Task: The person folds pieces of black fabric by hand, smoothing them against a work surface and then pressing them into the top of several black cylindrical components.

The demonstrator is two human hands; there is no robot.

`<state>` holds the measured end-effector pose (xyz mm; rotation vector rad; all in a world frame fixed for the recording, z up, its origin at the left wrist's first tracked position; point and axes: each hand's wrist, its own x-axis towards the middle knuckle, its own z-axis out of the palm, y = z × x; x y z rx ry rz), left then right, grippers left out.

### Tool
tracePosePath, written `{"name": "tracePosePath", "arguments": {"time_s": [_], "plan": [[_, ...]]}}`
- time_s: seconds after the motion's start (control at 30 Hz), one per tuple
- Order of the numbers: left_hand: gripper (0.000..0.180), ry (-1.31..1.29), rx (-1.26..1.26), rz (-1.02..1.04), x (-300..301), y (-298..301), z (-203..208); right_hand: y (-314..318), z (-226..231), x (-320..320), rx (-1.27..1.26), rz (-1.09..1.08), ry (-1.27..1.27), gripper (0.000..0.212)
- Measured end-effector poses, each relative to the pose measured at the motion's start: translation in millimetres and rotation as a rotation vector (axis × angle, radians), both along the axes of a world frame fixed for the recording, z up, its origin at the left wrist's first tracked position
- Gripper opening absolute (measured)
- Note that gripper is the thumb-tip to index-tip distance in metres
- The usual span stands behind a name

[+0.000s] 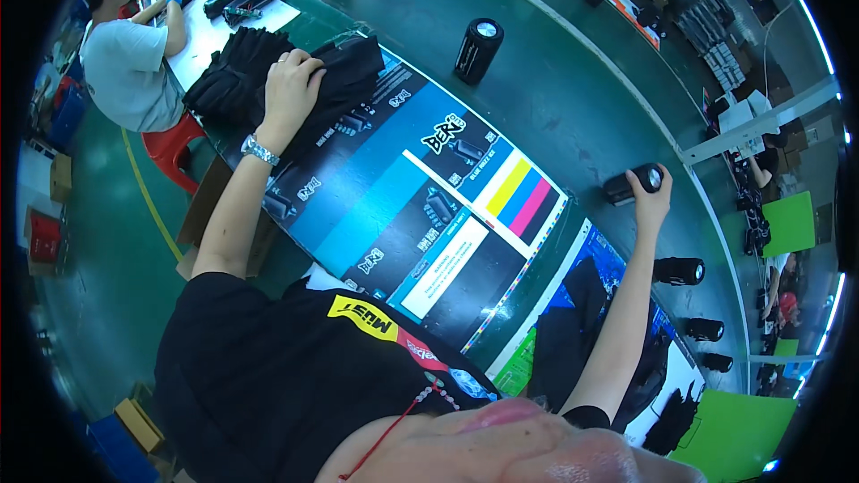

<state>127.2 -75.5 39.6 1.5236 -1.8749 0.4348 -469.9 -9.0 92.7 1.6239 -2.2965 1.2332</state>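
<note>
My left hand [291, 94], with a metal watch at its wrist, rests on a bunched heap of black cloth [234, 80] at the far left of the table. Its fingers are bent and closed on the cloth [351, 72]; the fingertips are partly hidden. Far to the right, my right hand [653, 199] grips the end of a black cylinder [619, 188] with a shiny round cap. That cylinder lies tilted at the conveyor side, fingers wrapped around its capped end. Between my hands spreads a printed sheet [358, 206] with blue, yellow and pink blocks.
Another black cylinder [479, 52] stands on the green surface beyond the sheet. More cylinders [680, 271] sit along the right side. A co-worker [134, 63] sits on a red stool [172, 150] at the upper left. Dark cloth [573, 322] lies under my right forearm.
</note>
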Motion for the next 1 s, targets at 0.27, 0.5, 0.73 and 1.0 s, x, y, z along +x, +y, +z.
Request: {"name": "tracePosePath", "arguments": {"time_s": [0.27, 0.5, 0.73, 1.0], "plan": [[0.020, 0.887, 0.089, -0.358, -48, 1, 52, -40, -9, 75, 0.032, 0.062, -0.022, 0.069], [0.018, 1.775, 0.878, -0.915, -131, 33, 70, -18, 4, 87, -0.360, -0.083, 0.333, 0.056], [0.023, 1.629, 1.349, -1.007, -205, 53, 68, 71, 48, 216, -0.218, 0.719, -0.046, 0.043], [0.037, 1.137, 1.059, -1.080, -245, 53, 70, 97, 37, 167, 0.100, 0.767, -0.763, 0.020]]}}
